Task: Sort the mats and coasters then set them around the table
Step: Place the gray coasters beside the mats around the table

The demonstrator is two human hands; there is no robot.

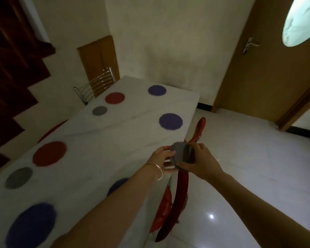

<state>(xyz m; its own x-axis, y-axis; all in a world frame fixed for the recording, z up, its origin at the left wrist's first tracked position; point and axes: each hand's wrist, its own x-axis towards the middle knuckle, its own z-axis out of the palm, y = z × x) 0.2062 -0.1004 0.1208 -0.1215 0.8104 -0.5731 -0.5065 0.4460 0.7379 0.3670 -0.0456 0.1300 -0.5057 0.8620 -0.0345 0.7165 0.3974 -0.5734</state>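
Observation:
A small stack of grey coasters (183, 152) is held between both hands over the right edge of the white table (100, 158). My left hand (162, 158) pinches its left rim; my right hand (202, 161) grips it from the right and below. Round mats lie around the table: red ones (49, 153) (114, 98), purple ones (170, 121) (157, 90) (30, 226), and another purple one (117, 185) partly hidden by my left forearm. Grey coasters (18, 177) (99, 110) lie beside the red mats.
Red chairs (179, 190) stand tucked at the table's right side, just under my hands. A metal-backed chair (95, 86) is at the far left end. Glossy white floor (249, 176) spreads to the right, with a wooden door (268, 56) beyond. Dark stairs (13, 77) rise on the left.

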